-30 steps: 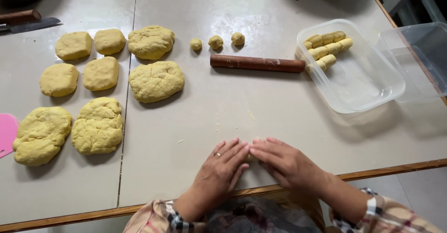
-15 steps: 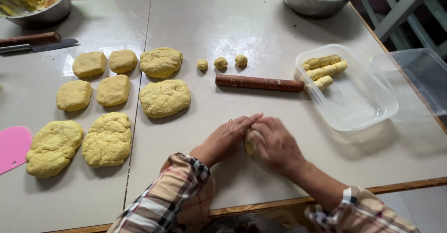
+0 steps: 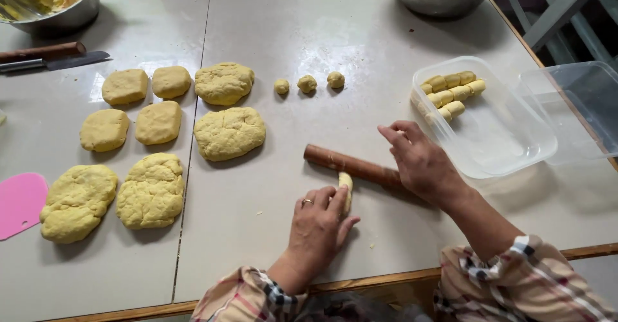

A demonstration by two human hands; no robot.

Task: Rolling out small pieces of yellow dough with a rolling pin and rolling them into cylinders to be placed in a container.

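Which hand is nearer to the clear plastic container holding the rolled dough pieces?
Right. The right hand rests on the wooden rolling pin, just left of the container. The left hand is farther left, at a small dough roll.
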